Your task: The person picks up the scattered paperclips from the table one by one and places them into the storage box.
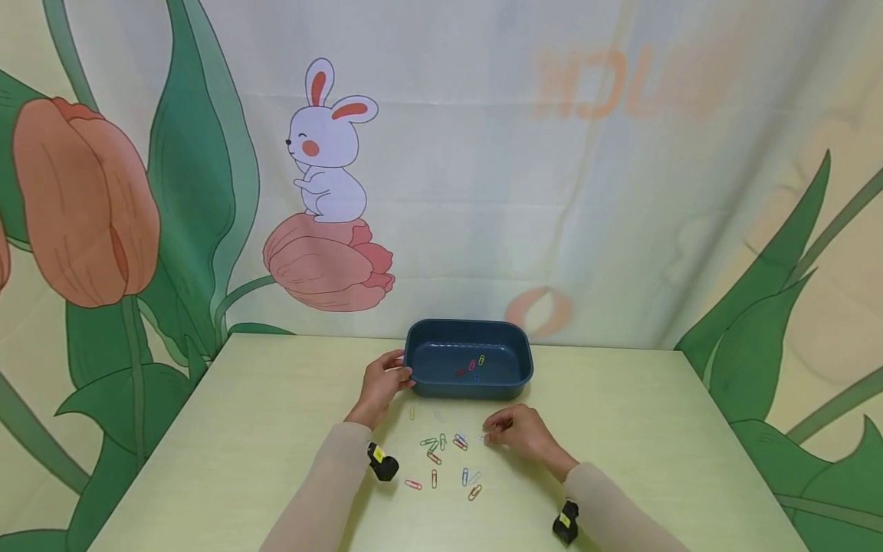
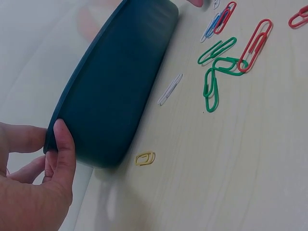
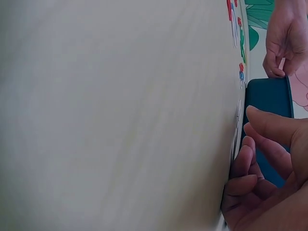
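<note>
My left hand (image 1: 379,389) grips the left rim of a dark blue container (image 1: 469,389), thumb outside in the left wrist view, where the hand (image 2: 38,192) is at lower left. A few small clips, such as a yellow clip (image 1: 481,359), lie inside. My right hand (image 1: 526,435) is low over the table in front of the container, beside a pale clip (image 1: 481,438). In the right wrist view this hand (image 3: 272,168) has thumb and index tips apart, the other fingers bent, with nothing seen between them.
Scattered paper clips lie on the table (image 1: 276,460) between the hands: green clips (image 1: 443,441), red ones (image 1: 434,479), a blue one (image 1: 465,477), a pink one (image 1: 413,484) and a yellow one (image 1: 411,413). A printed curtain (image 1: 455,192) hangs behind the table's far edge.
</note>
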The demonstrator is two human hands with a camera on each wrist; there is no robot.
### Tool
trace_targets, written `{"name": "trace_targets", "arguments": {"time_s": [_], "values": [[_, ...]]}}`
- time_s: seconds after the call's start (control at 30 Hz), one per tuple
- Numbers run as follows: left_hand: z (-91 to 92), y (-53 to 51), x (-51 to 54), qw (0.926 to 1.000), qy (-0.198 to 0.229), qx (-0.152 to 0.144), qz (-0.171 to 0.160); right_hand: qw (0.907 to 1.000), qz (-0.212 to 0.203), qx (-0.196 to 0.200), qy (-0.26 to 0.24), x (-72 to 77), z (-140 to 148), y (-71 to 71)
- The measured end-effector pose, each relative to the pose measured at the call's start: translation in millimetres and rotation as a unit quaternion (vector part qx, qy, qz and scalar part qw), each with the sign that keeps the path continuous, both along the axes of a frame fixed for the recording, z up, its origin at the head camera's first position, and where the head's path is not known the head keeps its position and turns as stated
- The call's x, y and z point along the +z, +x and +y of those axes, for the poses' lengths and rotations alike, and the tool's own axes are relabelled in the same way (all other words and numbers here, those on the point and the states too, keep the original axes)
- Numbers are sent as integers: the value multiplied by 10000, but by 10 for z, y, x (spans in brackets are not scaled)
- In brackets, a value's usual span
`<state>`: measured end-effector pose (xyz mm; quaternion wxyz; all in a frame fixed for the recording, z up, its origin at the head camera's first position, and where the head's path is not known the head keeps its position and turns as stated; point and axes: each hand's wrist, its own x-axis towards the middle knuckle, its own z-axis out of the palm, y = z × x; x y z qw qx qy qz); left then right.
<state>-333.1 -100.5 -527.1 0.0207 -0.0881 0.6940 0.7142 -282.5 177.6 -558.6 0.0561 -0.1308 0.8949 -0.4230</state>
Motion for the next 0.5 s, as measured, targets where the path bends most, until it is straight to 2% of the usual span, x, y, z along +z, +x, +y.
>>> {"name": "trace_targets", "arguments": {"time_s": [0.27,0.5], "values": [[-3,-3,0,10000,15,26,20,9993,180,-40,326,-24,-35,4],[2,-2,6,10000,11,32,35,9981,131,-180,581,0,-62,15]]}}
